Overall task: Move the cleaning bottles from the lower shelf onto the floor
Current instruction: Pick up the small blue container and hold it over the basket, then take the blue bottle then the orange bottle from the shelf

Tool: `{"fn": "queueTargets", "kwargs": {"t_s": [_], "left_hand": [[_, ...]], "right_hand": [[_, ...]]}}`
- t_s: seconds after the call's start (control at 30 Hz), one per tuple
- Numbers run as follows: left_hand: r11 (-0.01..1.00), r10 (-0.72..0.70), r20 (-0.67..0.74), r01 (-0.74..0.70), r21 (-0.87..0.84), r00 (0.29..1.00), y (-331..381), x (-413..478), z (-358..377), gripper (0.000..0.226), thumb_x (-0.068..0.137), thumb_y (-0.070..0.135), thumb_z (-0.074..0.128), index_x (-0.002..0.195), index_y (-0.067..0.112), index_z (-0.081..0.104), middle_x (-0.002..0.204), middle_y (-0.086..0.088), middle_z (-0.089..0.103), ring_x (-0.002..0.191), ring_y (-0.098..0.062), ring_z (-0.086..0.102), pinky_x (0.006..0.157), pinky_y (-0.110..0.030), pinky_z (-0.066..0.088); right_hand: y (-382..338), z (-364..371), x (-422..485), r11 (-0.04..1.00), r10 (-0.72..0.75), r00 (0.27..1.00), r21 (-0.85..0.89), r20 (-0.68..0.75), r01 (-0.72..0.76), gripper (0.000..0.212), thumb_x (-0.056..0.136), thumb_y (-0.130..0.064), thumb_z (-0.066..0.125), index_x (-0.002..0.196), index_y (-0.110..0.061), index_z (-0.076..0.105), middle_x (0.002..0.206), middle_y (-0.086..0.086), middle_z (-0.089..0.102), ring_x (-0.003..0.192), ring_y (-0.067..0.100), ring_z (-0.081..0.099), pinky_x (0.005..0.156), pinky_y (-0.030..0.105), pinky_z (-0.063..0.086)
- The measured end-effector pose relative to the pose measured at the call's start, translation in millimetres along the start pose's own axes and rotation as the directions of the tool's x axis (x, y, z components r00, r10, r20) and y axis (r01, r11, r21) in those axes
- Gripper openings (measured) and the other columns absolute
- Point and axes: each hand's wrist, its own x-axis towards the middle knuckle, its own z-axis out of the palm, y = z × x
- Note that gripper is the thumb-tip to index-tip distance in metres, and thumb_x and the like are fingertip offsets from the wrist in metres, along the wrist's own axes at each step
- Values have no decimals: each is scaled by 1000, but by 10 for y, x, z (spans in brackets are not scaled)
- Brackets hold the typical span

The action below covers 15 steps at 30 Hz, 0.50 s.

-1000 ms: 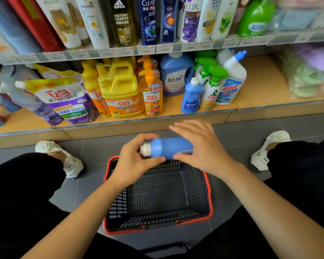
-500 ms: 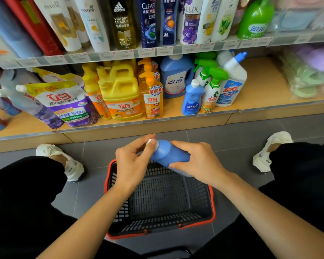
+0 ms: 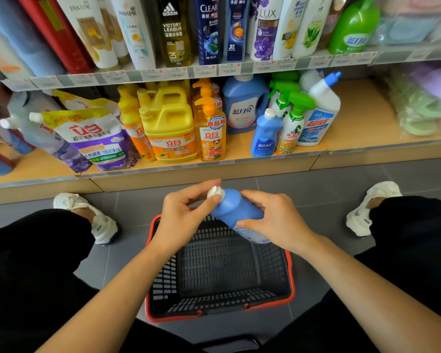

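Gripping a small blue bottle (image 3: 236,210) at the centre of the frame, the right hand (image 3: 278,222) has its fingers and thumb curled round the body, while the left hand (image 3: 186,220) pinches the white cap (image 3: 215,192) between thumb and fingertips. The bottle is tilted, cap toward the upper left and base toward the lower right. It is held in the air over the far edge of a black shopping basket (image 3: 291,281) with a red rim, which stands on the grey tiled floor (image 3: 316,189). Above the hands, the lower shelf (image 3: 362,115) carries a matching blue bottle (image 3: 265,136) at its front edge, just beside a green-trigger spray bottle (image 3: 294,123) and a white toilet cleaner bottle (image 3: 321,110). Behind them stands a large blue detergent jug (image 3: 243,105). Left of these stand an orange pump bottle (image 3: 211,133) and a yellow jug (image 3: 169,128), and a purple refill pouch (image 3: 97,141) leans at the left. White shoes (image 3: 97,220) show at both sides of the frame.
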Motion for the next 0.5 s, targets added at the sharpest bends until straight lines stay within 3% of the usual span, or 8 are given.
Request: {"fn": "queueTargets", "kwargs": {"t_s": [0.13,0.3,0.43,0.5], "left_hand": [[997,50,147,-58,50,988,-48,42,-43,56,89,2,75,139,22,60,127,12,69,122,-10,63,92,-29,58],[999,-41,314,29,44,949,-96,123,-69,65,86,13,78,144,24,50,126,8,69,118,-15,66,95,-28,56],[998,-56,343,51,23,938,-126,219,-71,68,86,10,78,144,25,47,124,2,71,111,-16,70,84,-22,56],[998,-42,328,27,51,944,-133,300,-88,68,85,14,80,144,25,48,123,3,72,109,-16,70,83,-29,58]], "right_hand": [[14,-42,15,971,57,997,229,54,-68,52,78,-15,84,126,-22,65,118,-6,73,110,11,69,95,45,56],[-12,-31,43,880,85,991,458,105,-124,55,82,0,78,127,-28,60,120,-13,71,114,7,67,93,23,54],[-30,-6,82,826,121,984,537,131,-172,54,89,-1,71,139,-13,54,129,1,68,118,13,66,99,33,54],[-35,-10,137,835,122,983,522,136,-175,49,94,-4,66,141,-9,53,130,3,67,119,15,65,101,33,53]]}}
